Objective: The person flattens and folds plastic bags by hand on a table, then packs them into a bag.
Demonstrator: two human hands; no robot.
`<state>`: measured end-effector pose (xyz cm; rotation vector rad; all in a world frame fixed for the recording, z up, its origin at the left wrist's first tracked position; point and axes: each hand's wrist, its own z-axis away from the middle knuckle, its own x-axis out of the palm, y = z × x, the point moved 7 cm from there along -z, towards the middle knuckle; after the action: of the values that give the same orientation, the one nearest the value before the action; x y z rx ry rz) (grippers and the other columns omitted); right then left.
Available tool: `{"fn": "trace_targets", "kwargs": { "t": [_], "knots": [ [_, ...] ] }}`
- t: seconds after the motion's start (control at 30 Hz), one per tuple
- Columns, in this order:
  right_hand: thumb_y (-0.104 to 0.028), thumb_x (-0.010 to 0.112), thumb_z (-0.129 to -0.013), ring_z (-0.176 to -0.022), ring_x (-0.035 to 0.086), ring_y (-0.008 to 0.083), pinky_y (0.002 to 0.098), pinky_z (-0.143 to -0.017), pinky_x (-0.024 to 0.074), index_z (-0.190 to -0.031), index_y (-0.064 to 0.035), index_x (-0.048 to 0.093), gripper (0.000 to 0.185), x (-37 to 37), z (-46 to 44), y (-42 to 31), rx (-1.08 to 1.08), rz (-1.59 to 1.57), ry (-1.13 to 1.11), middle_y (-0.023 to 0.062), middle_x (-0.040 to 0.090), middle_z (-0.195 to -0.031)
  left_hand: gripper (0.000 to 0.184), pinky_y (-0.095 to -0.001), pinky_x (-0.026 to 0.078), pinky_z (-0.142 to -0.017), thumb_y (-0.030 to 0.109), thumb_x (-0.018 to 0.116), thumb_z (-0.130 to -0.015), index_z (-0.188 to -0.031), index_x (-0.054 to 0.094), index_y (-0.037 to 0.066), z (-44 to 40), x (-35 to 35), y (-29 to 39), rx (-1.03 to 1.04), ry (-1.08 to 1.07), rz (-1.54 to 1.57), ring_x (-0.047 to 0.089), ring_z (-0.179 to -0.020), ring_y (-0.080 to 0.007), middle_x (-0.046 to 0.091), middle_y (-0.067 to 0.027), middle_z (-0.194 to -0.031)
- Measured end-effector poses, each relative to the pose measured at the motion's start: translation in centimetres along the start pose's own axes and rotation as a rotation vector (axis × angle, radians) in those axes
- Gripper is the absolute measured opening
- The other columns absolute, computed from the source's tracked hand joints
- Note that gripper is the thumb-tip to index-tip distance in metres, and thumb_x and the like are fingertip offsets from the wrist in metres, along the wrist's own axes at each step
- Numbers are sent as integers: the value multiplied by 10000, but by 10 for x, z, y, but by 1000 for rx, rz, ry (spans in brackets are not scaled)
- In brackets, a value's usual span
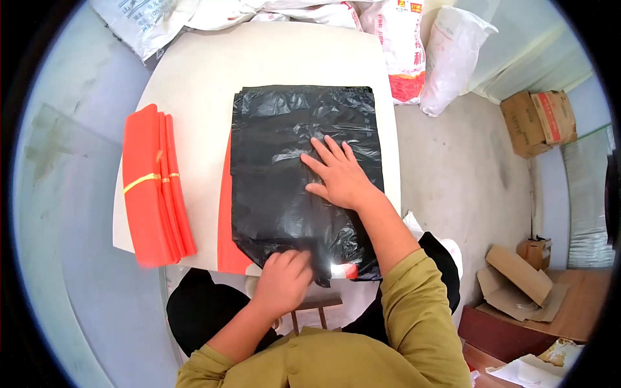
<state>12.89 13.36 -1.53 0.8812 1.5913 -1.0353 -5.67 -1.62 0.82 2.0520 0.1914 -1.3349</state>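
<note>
A stack of black plastic bags, or one folded bag [272, 194], lies flat on the table in front of me; I cannot tell which. My right hand [339, 173] presses flat on its upper middle with the fingers spread. At the near edge, the film is bunched and lifted where my left hand [283, 278] closes its fingers on it, slightly blurred. Under the black plastic, a red sheet [233, 258] sticks out at the left and near side. Part of a red and white item [350, 271] shows at the near table edge.
Red folded bags [143, 194] tied with yellow bands lie on the left of the pale table [194, 71]. White sacks [406, 52] line the far side. Cardboard boxes [537, 123] stand at the right, with an opened carton [517, 284] on a brown surface.
</note>
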Motion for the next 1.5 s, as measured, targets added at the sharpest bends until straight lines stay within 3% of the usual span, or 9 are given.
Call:
{"fn": "trace_targets", "kwargs": {
  "t": [0.17, 0.37, 0.5, 0.63, 0.73, 0.83, 0.93, 1.03, 1.5],
  "knots": [
    [-365, 680, -975, -1526, 359, 376, 599, -1242, 276, -1480, -145, 569, 562, -17, -37, 33, 29, 17, 104, 154, 438, -1627, 302, -470, 490, -903, 159, 715, -702, -990, 695, 71, 3, 7, -6, 9, -30, 9, 601, -1157, -318, 663, -99, -1305],
    [-77, 731, -878, -1313, 570, 359, 450, -1124, 451, -1366, -39, 622, 502, -51, -89, 101, 146, 31, 237, 153, 638, -1388, 321, -453, 485, -874, 142, 722, -676, -984, 679, 64, -1, -2, -7, 14, -6, 71, 615, -1133, -315, 665, -112, -1279],
    [-127, 754, -882, -1127, 644, 339, 471, -1014, 494, -1208, -60, 706, 337, -51, -112, 124, 229, 150, 176, 121, 731, -1123, 241, -422, 485, -833, 149, 704, -723, -940, 674, 50, -4, -5, -9, 10, -20, 92, 629, -1094, -301, 674, -127, -1239],
    [-161, 774, -867, -1026, 650, 314, 444, -928, 513, -1026, -89, 764, 175, -48, -123, 130, 300, 269, 40, 67, 726, -997, 192, -407, 483, -813, 150, 691, -754, -912, 675, 42, -8, -10, -8, 11, -20, 107, 632, -1079, -291, 681, -130, -1210],
    [-151, 770, -866, -1040, 655, 319, 439, -922, 523, -994, -69, 750, 153, -48, -128, 135, 261, 244, 78, 80, 728, -998, 284, -439, 479, -845, 188, 728, -729, -977, 680, 57, -3, -3, -11, 14, -56, 110, 614, -1122, -303, 664, -123, -1253],
    [-156, 605, -892, -948, 699, 386, 516, -837, 560, -887, -71, 761, 177, -51, -129, 134, 51, 123, 358, 180, 721, -940, 338, -453, 477, -864, 209, 749, -718, -1015, 682, 63, -1, -1, -10, 26, -61, 105, 605, -1142, -308, 657, -120, -1269],
    [-159, 602, -899, -964, 698, 399, 531, -844, 557, -888, -62, 754, 180, -37, -137, 144, 119, 113, 243, 188, 720, -958, 346, -451, 479, -864, 209, 747, -719, -1023, 682, 56, -2, -2, -11, 37, -52, 113, 605, -1143, -306, 659, -120, -1262],
    [-107, 741, -876, -978, 673, 364, 467, -889, 541, -946, -38, 721, 100, -33, -136, 143, 203, 98, 172, 134, 718, -989, 349, -446, 484, -855, 211, 750, -716, -1016, 679, 47, -2, -2, -11, 48, -50, 121, 609, -1136, -304, 662, -120, -1243],
    [-168, 664, -888, -950, 664, 396, 512, -882, 506, -919, -55, 694, 121, -33, -108, 151, 226, 71, 304, 170, 706, -924, 323, -425, 502, -822, 241, 796, -670, -897, 646, 67, 1, -6, -11, 25, -53, 212, 629, -1048, -289, 664, -89, -1091]
  ]
}}
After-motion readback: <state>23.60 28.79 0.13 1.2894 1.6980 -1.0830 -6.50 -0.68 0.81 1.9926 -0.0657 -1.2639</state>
